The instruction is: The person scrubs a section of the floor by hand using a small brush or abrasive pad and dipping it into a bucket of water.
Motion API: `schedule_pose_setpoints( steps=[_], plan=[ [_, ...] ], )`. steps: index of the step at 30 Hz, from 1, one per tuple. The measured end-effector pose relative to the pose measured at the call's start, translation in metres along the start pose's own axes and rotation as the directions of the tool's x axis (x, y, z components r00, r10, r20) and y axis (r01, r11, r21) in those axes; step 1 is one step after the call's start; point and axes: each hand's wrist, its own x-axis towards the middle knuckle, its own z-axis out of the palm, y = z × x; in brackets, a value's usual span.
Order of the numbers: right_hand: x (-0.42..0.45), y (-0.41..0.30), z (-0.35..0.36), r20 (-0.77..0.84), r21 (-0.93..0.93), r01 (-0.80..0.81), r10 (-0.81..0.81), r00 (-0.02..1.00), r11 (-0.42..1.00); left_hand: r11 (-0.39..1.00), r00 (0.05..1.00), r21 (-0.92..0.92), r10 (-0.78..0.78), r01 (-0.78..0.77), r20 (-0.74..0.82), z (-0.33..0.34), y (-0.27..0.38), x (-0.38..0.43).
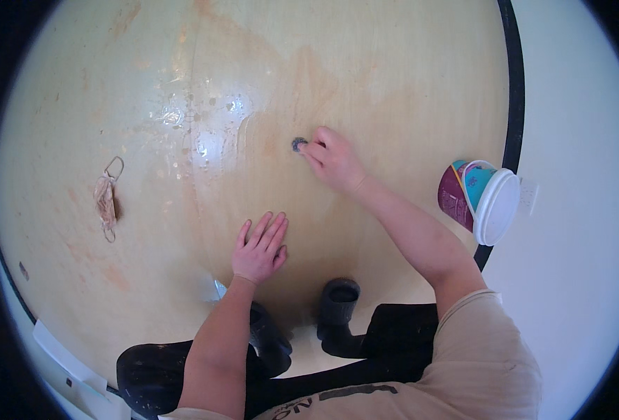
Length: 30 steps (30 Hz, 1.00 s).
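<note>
My right hand (335, 160) holds a small dark scouring pad (299, 144), which looks like steel wool, between its fingertips against the pale, wet, brown-stained floor (383, 115). Nearer to my body, my left hand (260, 249) rests palm down on the same floor, its fingers spread and nothing held. Puddled water (204, 144) shines to the left of the pad. Brownish smears spread around and above my right hand.
A plastic bucket (478, 202) with a white lid stands at the right, by the black skirting (514, 94) and white wall. A stained face mask (106, 199) lies at the left. My dark shoes (339, 302) are below my hands. A small dark scrap (24, 271) lies at far left.
</note>
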Motion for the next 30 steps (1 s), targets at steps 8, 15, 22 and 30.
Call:
schedule_pose_setpoints(
  steps=[8, 15, 22, 30],
  plan=[
    [0.002, -0.024, -0.005, -0.027, -0.021, -0.078, 0.077, 0.997, 0.997, 1.0, 1.0, -0.014, 0.005, -0.005, 0.019, -0.001, 0.0, 0.0],
    [-0.003, -0.024, 0.001, -0.095, -0.188, -0.2, 0.185, 0.978, 0.962, 1.0, 0.999, 0.012, -0.015, 0.014, 0.036, 0.0, 0.001, -0.001],
    [0.073, 0.013, -0.044, -0.482, -0.13, -0.348, 0.247, 0.84, 0.929, 1.0, 1.0, 0.004, 0.008, -0.008, -0.008, 0.005, -0.002, -0.003],
    [0.043, 0.041, -0.047, -0.111, -0.184, -0.125, 0.106, 0.988, 0.975, 1.0, 1.0, -0.012, -0.011, 0.011, -0.013, 0.0, -0.001, 0.0]
  ],
)
